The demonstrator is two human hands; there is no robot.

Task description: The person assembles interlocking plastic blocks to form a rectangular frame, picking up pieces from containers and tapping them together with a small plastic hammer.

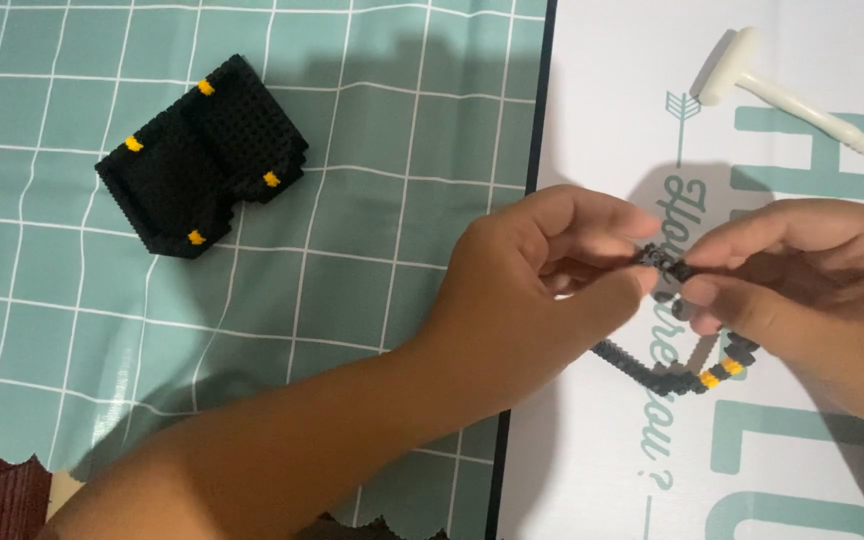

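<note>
The left hand (pixel 542 265) and the right hand (pixel 802 290) meet over the white sheet (pixel 602 100), fingertips pinched together on the top of a thin black bead frame (pixel 667 268). Both hands are closed to a pinch, thumb against forefinger, each gripping the same small black part. The frame hangs down from the fingers and runs on near the right hand, its low corner carrying two yellow beads (pixel 720 374); that lower part seems to rest on the sheet. Far left, on the teal checked cloth (pixel 372 250), lies a black bead block (pixel 202 160) with yellow dots, well apart from the hands. A white plastic tool (pixel 802 95) lies at the far right on the sheet
</note>
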